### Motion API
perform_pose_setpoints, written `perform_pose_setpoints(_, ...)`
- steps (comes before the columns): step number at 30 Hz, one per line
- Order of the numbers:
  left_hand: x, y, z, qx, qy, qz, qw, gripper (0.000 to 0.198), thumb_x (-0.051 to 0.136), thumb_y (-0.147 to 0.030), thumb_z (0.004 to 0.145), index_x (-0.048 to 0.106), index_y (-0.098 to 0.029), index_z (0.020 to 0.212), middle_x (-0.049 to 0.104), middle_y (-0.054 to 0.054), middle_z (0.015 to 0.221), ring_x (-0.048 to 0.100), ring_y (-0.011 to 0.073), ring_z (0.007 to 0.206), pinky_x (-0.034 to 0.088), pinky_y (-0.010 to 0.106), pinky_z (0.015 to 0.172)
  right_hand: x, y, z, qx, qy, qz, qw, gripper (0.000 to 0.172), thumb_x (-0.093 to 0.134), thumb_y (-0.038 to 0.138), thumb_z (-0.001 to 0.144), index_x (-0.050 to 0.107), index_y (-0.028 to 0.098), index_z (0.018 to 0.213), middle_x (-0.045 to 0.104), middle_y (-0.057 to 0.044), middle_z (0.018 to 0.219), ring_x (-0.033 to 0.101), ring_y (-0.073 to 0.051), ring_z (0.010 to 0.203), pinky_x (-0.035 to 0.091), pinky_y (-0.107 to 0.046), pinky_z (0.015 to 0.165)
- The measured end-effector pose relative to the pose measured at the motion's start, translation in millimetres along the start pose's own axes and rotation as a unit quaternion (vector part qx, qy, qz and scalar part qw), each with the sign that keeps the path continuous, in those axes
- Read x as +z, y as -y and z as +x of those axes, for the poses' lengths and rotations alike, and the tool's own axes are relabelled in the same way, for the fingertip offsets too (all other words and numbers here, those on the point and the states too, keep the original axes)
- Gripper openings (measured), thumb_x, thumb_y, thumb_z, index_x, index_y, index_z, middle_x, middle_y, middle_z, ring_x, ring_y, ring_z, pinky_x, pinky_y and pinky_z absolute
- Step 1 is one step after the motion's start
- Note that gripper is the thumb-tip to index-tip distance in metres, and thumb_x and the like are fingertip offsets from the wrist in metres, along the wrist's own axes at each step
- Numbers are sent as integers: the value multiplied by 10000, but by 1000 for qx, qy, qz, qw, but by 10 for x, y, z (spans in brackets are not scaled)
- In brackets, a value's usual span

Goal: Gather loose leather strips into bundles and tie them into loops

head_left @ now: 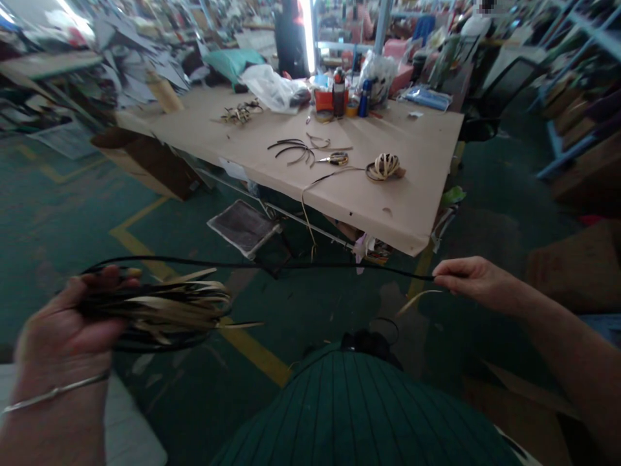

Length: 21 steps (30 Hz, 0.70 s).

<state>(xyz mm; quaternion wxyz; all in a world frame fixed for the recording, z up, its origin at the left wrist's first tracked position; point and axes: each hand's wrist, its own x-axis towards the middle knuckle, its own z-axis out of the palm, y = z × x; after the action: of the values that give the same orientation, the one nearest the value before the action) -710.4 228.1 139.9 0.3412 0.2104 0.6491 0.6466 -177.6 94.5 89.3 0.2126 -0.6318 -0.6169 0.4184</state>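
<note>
Thin black strip stretched between two hands

The left hand (72, 323) clasps a coiled bundle of black and tan flat strips (165, 310); one long black strip (301, 265) runs rightward to the right hand (470, 278), pinched at its fingertips.

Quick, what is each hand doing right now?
Left hand: closed on a bundle of black and tan strips.
Right hand: pinching one black strip that runs to the bundle.

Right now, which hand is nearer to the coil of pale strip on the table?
Right. The right hand, pinching the black strip, is below and right of the coil; the left hand, gripping a bundle of strips, is far to its lower left.
</note>
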Motion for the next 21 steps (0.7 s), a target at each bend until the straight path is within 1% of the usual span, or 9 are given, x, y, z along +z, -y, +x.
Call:
perform_pose_setpoints(1,42,64,-47,-43,68,-16,997,291,303,-52,910,534,-68,732,626,-23,656,621,163,746,550,340,629,41,102,16,-13,6,-50,999,360,557,505,826,668,164,807,590,-13,645,529,-124,597,384,-228,543)
perform_pose_setpoints(3,143,211,-211,-114,201,-47,972,203,408,-84,902,565,-131,783,635,-30,667,614,138,683,571,309,629,163,329,80,-45,44,-157,986,306,505,426,871,670,174,817,629,-19,716,565,-134,668,399,-231,600)
perform_pose_setpoints(5,284,384,-447,-159,267,-60,948,143,471,-85,880,588,-132,812,629,-6,662,609,136,634,563,269,588,335,565,190,-76,90,-267,956,263,477,341,886,661,181,789,639,-18,718,578,-136,676,388,-234,609)
perform_pose_setpoints(7,465,574,-725,-207,358,-46,910,87,540,-120,855,605,-104,799,646,44,702,622,164,644,563,283,589,543,789,336,-113,118,-355,921,233,481,296,877,661,186,778,653,-26,740,594,-147,692,380,-239,608)
perform_pose_setpoints(10,766,858,-1150,-245,479,-15,843,156,673,-187,781,639,-54,855,672,145,854,640,195,698,564,302,637,855,1081,572,-168,152,-408,885,237,474,303,878,679,201,815,676,-40,788,623,-176,727,390,-252,610)
perform_pose_setpoints(13,1030,1079,-1480,-261,537,-42,801,290,776,-204,675,645,-72,899,669,126,878,637,179,733,546,271,687,1058,1273,764,-193,157,-417,874,277,436,285,885,692,199,824,688,-59,817,638,-192,751,420,-267,635)
perform_pose_setpoints(16,1216,1186,-1635,-264,537,-86,797,308,793,-184,629,628,-105,877,651,62,816,622,149,706,536,245,685,1115,1324,882,-169,96,-442,876,289,435,291,877,699,174,865,693,-97,861,643,-219,802,451,-295,686)
perform_pose_setpoints(18,1300,1204,-1656,-264,532,-77,801,284,769,-170,636,605,-121,863,635,43,781,610,150,639,544,263,610,1103,1293,927,-145,60,-452,878,302,464,354,863,700,169,904,693,-112,877,642,-238,821,459,-317,705)
perform_pose_setpoints(21,1387,1193,-1631,-285,546,-8,788,202,694,-161,686,578,-138,849,609,39,714,565,160,498,502,276,429,1064,1193,974,-115,34,-445,887,371,520,480,810,710,174,901,689,-114,845,634,-257,807,446,-331,692)
